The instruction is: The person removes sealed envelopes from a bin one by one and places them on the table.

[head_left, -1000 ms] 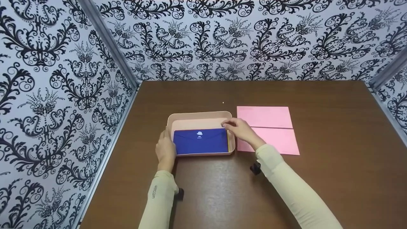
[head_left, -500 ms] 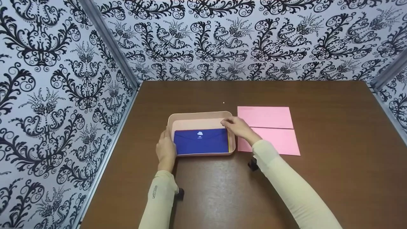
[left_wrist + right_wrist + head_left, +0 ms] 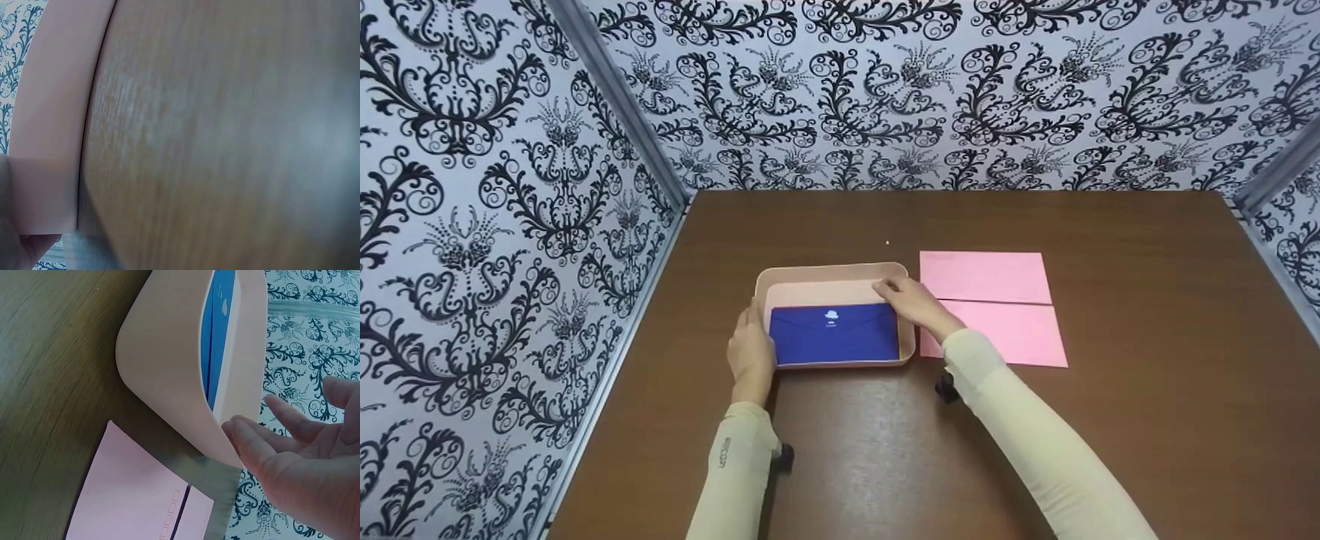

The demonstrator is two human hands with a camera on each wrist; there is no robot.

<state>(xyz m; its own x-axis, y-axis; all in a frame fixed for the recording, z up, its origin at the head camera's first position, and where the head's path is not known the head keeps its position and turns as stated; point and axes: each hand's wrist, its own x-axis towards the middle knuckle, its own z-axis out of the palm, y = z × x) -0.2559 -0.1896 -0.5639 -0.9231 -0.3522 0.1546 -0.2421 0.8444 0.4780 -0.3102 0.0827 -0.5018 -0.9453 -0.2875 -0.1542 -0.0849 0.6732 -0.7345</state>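
A pale pink tray (image 3: 832, 274) with rounded corners stands on the table. Inside it lies a blue envelope (image 3: 834, 341) with a white hat print, toward the near side; a thin yellow edge shows along its right end. My left hand (image 3: 751, 351) holds the tray's near left corner; in the left wrist view, part of that hand (image 3: 12, 247) shows against the tray wall (image 3: 50, 124). Over the tray's right side my right hand (image 3: 913, 301) hovers with loosely bent fingers near the envelope's upper right corner. The right wrist view shows this hand (image 3: 298, 461) holding nothing.
Two pink envelopes, the far one (image 3: 986, 274) and the near one (image 3: 1020, 330), lie on the brown table (image 3: 855, 450) right of the tray. Patterned walls (image 3: 885, 90) rise behind and at the sides. A tiny white speck (image 3: 887, 242) sits behind the tray.
My right hand and forearm have shifted slightly left, bringing the fingertips farther over the tray. The left hand, tray and envelopes have stayed put.
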